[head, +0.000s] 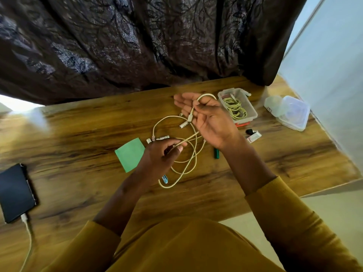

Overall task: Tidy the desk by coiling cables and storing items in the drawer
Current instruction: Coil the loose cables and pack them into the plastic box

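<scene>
Cable [188,154]: loose pale loops on the tabletop [78,134], one end raised.
Left hand [163,156]: nearest, its grip pinches a strand low over the tabletop.
Right hand [204,114]: farther, palm up, thumb and fingers pinching the raised loop's plug end.
Clear box [251,112]: beyond, already holds a coiled cable [235,107].
Progress: one cable stored, this one barely coiled; small items lie around; drawer unseen.

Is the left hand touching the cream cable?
Touching. The head view shows the left hand pinching the cream cable between thumb and fingers.
</scene>
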`<action>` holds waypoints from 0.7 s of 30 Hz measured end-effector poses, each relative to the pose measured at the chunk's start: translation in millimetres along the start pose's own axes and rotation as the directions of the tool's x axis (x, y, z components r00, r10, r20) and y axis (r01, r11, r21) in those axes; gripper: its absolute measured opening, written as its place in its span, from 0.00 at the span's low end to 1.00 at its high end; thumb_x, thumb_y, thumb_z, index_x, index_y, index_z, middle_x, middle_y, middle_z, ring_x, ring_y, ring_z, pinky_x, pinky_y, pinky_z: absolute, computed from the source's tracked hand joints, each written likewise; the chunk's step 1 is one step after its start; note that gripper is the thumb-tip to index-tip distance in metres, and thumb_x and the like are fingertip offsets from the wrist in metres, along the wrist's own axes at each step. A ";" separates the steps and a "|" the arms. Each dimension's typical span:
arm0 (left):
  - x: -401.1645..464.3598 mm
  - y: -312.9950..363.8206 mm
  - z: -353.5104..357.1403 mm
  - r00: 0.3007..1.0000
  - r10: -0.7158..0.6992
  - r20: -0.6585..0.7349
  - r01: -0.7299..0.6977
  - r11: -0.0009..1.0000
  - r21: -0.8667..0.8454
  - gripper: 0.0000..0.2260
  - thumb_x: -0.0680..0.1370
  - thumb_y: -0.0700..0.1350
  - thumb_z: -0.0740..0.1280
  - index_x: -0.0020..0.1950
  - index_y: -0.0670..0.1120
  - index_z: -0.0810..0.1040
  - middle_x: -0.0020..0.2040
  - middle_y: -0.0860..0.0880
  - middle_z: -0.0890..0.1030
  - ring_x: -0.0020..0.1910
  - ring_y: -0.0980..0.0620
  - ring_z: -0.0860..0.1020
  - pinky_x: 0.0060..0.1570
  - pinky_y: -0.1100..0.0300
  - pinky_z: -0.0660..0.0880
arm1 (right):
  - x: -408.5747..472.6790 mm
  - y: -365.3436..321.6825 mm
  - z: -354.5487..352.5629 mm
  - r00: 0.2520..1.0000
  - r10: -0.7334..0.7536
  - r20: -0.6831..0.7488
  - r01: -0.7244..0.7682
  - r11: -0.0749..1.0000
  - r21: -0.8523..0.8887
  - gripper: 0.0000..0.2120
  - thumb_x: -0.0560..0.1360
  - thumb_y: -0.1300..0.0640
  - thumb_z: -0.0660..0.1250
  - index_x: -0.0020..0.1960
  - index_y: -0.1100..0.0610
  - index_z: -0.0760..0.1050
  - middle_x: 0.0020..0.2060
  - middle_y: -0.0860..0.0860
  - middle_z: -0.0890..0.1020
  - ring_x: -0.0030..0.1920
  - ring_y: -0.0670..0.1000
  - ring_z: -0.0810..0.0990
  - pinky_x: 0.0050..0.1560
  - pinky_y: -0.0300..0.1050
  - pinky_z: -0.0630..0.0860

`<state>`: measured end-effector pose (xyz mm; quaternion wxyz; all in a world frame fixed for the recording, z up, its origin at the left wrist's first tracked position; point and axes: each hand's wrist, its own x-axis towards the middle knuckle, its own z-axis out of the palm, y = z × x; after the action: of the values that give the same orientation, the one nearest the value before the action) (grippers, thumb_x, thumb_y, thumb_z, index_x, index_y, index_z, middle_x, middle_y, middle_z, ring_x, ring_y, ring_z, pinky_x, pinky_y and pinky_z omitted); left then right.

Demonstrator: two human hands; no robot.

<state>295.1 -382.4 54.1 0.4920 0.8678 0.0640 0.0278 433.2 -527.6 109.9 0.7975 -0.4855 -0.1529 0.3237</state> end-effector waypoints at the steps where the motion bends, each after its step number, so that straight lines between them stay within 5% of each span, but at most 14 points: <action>1: 2.6 5.8 -1.6 0.999 0.030 -0.014 -0.030 0.999 0.032 0.11 0.85 0.49 0.67 0.64 0.52 0.84 0.43 0.64 0.84 0.40 0.65 0.82 0.37 0.70 0.74 | -0.3 0.4 -2.2 1.000 0.030 -0.009 -0.030 0.999 -0.009 0.17 0.85 0.68 0.51 0.69 0.68 0.73 0.66 0.65 0.80 0.70 0.60 0.78 0.77 0.59 0.67; 7: 14.0 18.7 -8.3 0.995 0.064 -0.081 -0.052 0.988 0.145 0.08 0.82 0.53 0.69 0.56 0.54 0.87 0.43 0.62 0.85 0.42 0.63 0.83 0.39 0.66 0.75 | -2.3 5.1 -11.4 0.948 0.299 -0.108 -0.276 0.942 0.189 0.16 0.85 0.63 0.53 0.63 0.62 0.78 0.47 0.56 0.86 0.53 0.56 0.85 0.69 0.56 0.74; 12: 13.5 16.5 -10.7 0.981 0.110 -0.162 -0.074 0.974 0.214 0.10 0.82 0.56 0.69 0.56 0.53 0.87 0.44 0.61 0.86 0.42 0.60 0.84 0.40 0.59 0.80 | -6.0 4.4 -19.7 0.917 0.362 -0.167 -0.240 0.835 0.495 0.13 0.83 0.61 0.57 0.58 0.62 0.80 0.35 0.51 0.78 0.37 0.50 0.78 0.55 0.53 0.78; 17: 9.5 8.1 -14.0 0.965 0.122 -0.231 -0.067 0.970 0.235 0.11 0.79 0.57 0.70 0.54 0.53 0.88 0.43 0.61 0.86 0.40 0.61 0.84 0.39 0.56 0.82 | -7.6 7.3 -32.5 0.927 0.346 -0.141 -0.208 0.790 0.576 0.12 0.84 0.59 0.57 0.58 0.60 0.79 0.33 0.48 0.73 0.33 0.46 0.71 0.36 0.42 0.74; 21: 4.1 7.3 -19.1 0.950 0.170 -0.262 -0.111 0.968 0.226 0.09 0.78 0.53 0.71 0.53 0.51 0.89 0.45 0.60 0.87 0.41 0.61 0.85 0.40 0.54 0.83 | -10.0 9.8 -40.6 0.915 0.389 -0.109 -0.294 0.825 0.482 0.16 0.87 0.58 0.54 0.69 0.58 0.75 0.46 0.51 0.85 0.46 0.49 0.85 0.32 0.37 0.77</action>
<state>297.6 -369.3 70.1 0.3810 0.9043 0.0731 0.1781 444.9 -558.5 82.5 0.8289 -0.3346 0.0993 0.4373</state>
